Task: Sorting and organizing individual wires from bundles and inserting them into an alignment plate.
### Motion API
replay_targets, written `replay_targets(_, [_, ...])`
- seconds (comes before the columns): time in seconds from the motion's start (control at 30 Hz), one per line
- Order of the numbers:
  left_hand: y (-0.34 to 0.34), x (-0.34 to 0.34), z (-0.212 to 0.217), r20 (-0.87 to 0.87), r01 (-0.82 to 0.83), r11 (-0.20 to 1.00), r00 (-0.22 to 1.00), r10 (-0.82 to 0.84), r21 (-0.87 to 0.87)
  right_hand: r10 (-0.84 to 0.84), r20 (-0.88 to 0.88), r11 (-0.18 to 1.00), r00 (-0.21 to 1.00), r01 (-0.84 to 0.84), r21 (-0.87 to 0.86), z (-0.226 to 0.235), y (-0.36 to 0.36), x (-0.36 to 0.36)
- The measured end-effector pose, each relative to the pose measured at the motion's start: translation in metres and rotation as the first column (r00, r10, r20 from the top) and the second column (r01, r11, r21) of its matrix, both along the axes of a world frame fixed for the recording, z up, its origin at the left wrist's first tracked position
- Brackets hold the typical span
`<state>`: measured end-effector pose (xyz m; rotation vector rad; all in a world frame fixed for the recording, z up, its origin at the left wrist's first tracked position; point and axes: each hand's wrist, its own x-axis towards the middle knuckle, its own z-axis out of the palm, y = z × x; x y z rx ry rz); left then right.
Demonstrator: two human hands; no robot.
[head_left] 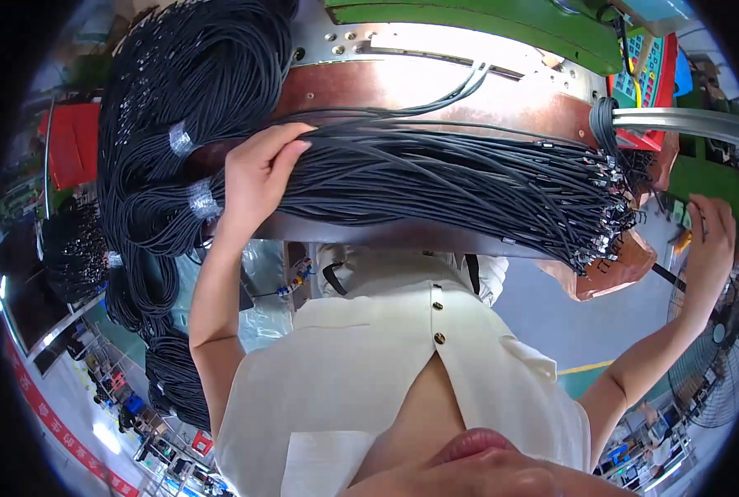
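Note:
A thick bundle of black cables (436, 178) lies across the brown work table, its metal-tipped ends fanned out at the right. My left hand (258, 170) is closed at the left part of this bundle, thumb and forefinger pinching cables along its upper edge. Out at the far right, my right hand (713, 240) is raised away from the bundle. Its fingers look parted and slightly bent, with no held thing that I can make out. A small dark and pale object shows just left of those fingers, too small to name.
Coiled black cables (212, 58) with clear wrap (181, 139) are heaped at the left, some hanging over the table edge. A green machine part (477, 29) spans the back. At the right are a curved metal bar (684, 120), a brown bag (610, 269) and a fan (717, 335).

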<state>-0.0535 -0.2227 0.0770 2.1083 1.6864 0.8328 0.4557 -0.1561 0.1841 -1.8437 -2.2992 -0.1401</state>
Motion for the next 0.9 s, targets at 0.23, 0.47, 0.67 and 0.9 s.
replay_targets(0.23, [0.009,0.057,0.021,-0.182,0.016,0.953,0.981,-0.074,-0.302,0.481,0.097,0.874,0.871,-0.485,0.029,-0.107,0.054,-0.111])
replay_targets(0.47, [0.078,0.200,0.021,0.193,0.719,0.531,0.658,-0.728,-0.449,0.676,-0.241,0.709,0.696,-0.704,-0.044,-0.162,0.133,-0.185])
replay_targets(0.67, [0.097,0.275,0.007,0.658,0.698,0.015,0.682,-0.318,-0.716,0.716,-0.128,0.694,0.686,-0.719,0.026,-0.180,0.137,-0.178])
replay_targets(0.9, [0.046,0.249,0.042,0.770,0.758,0.138,0.620,0.153,-0.638,0.788,-0.013,0.613,0.615,-0.788,-0.059,-0.151,0.130,-0.136])
